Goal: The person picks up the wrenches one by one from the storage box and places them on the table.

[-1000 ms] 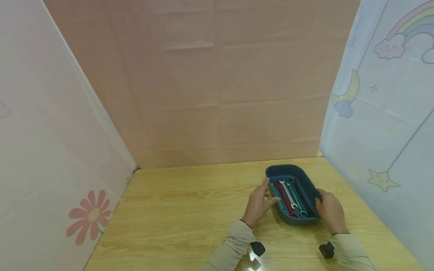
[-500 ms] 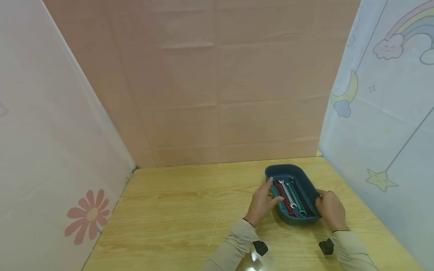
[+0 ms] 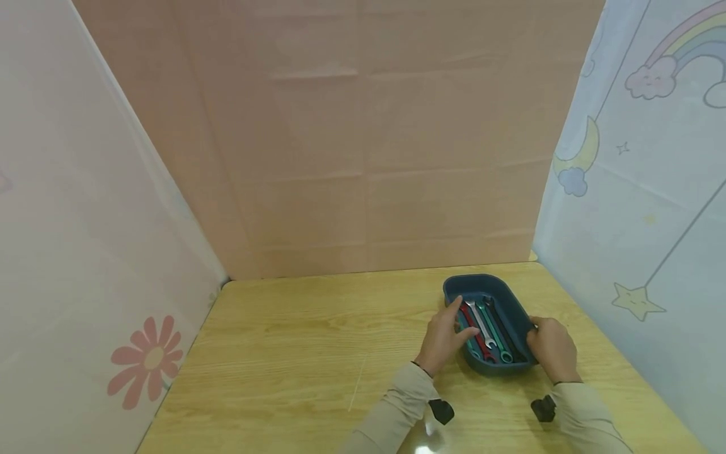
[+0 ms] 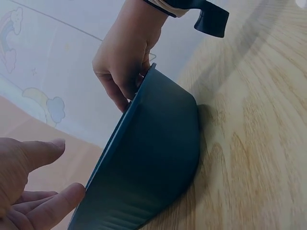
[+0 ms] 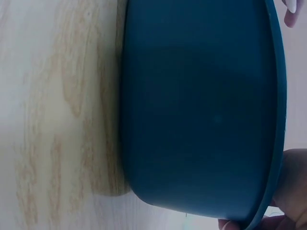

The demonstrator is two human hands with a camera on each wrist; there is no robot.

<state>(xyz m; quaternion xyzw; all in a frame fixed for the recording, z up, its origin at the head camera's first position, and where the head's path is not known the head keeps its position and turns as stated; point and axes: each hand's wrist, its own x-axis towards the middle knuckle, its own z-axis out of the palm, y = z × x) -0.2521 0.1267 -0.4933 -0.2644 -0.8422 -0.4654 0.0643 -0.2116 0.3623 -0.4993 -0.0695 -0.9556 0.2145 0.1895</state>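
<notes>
Wood-grain table (image 3: 295, 353), blue tray (image 3: 513, 309) on it. Right hand (image 3: 553, 347) pinches the tray's right rim. Left hand (image 3: 442, 337), thumb and fingers spread, at the tray's left rim, no hold visible. Wrenches (image 3: 480, 325) lie side by side inside the tray. Probably best: brace tray firmly right-handed, keep it flat, avoid knocking its row.

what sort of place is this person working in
Probably a screened-off tabletop workspace, judging by the wood-grain table, the plain brown backdrop and the printed sheets on both sides.
</notes>
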